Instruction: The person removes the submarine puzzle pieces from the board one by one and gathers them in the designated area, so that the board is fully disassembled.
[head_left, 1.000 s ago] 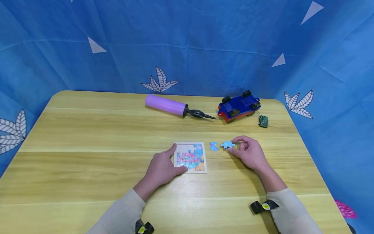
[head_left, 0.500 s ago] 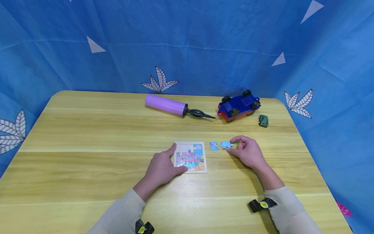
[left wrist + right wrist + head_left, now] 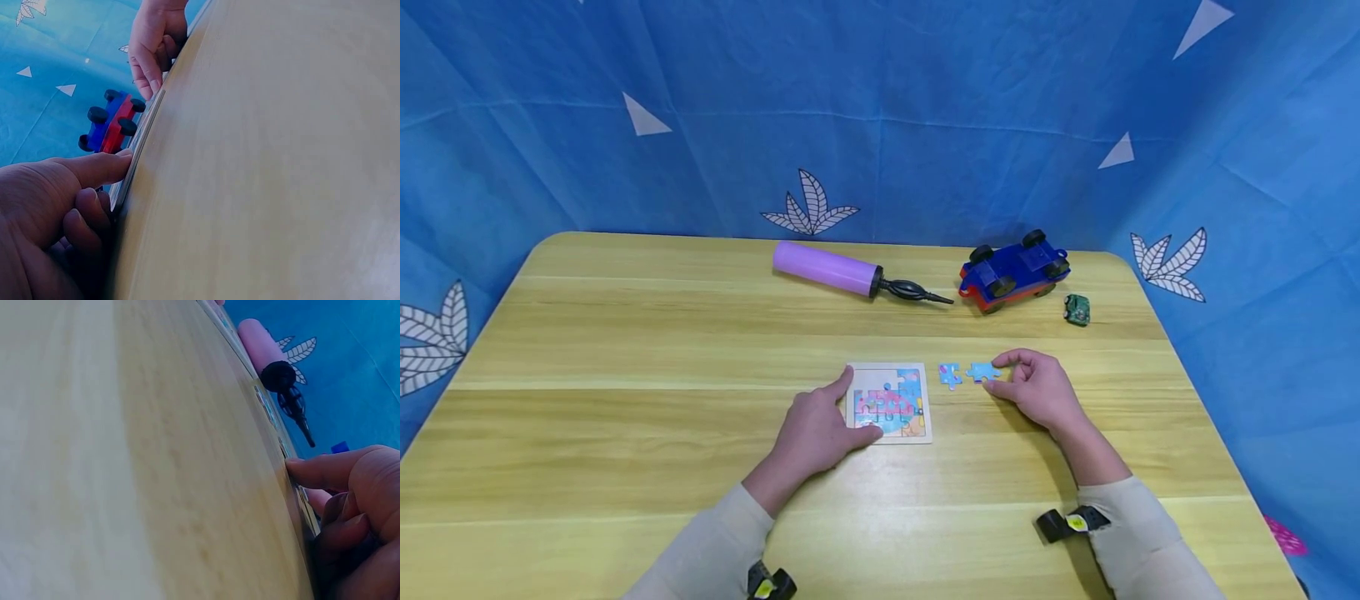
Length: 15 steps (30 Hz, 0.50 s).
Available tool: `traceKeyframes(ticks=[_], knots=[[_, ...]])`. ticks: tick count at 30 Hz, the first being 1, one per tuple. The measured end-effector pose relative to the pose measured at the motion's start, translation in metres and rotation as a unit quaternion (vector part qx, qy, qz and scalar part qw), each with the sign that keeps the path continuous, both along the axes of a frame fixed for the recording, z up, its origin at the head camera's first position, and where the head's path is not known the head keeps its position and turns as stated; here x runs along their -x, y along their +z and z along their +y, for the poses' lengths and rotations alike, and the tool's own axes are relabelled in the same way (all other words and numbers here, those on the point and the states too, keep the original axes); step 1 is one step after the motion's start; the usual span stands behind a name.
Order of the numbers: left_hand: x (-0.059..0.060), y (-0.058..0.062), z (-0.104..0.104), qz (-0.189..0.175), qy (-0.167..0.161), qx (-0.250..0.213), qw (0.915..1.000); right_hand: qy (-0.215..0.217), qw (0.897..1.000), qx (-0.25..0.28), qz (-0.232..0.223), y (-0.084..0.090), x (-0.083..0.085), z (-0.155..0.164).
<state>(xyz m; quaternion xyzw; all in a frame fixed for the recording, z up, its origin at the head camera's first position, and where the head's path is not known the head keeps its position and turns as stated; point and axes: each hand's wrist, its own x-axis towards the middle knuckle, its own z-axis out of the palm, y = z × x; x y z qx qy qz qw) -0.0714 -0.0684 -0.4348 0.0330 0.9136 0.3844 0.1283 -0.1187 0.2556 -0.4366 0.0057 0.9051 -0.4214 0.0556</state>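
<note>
From the head camera, a person's left hand [image 3: 817, 429] rested on the left edge of a square puzzle board [image 3: 890, 402] near the middle of the wooden counter [image 3: 625, 400], forefinger stretched along the board's side and thumb at its near corner, holding it flat. The right hand [image 3: 1036, 389] pinched a light blue puzzle piece [image 3: 981, 372] between thumb and forefinger, the piece lying on the counter just right of the board. A second loose piece [image 3: 950, 375] lay between that piece and the board. Toward the far edge lay a purple hand pump [image 3: 835, 270] with a black nozzle, and right of it an upturned blue and red toy car [image 3: 1012, 271], wheels in the air. A small green object [image 3: 1077, 309] sat near the far right corner.

From the left wrist camera, the left hand's fingers [image 3: 94, 169] pressed against the rim of the board [image 3: 140, 147], forefinger straight, the others curled beneath. Beyond it the right hand [image 3: 153, 44] was at the counter, with the toy car [image 3: 109, 122] behind.

From the right wrist camera, the right hand's fingers [image 3: 328, 472] were bent, the forefinger tip touching the counter [image 3: 125, 456] where the piece lay; the piece itself was seen edge-on and hard to make out. The pump [image 3: 259, 347] lay farther along the counter.
</note>
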Motion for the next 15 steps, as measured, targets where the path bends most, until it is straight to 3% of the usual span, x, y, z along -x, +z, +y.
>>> traceKeyframes(ticks=[15], knots=[[0.0,0.001,0.0,-0.008,0.002,-0.001,1.0,-0.017,0.999,0.029,-0.004,0.002,-0.007,-0.009]])
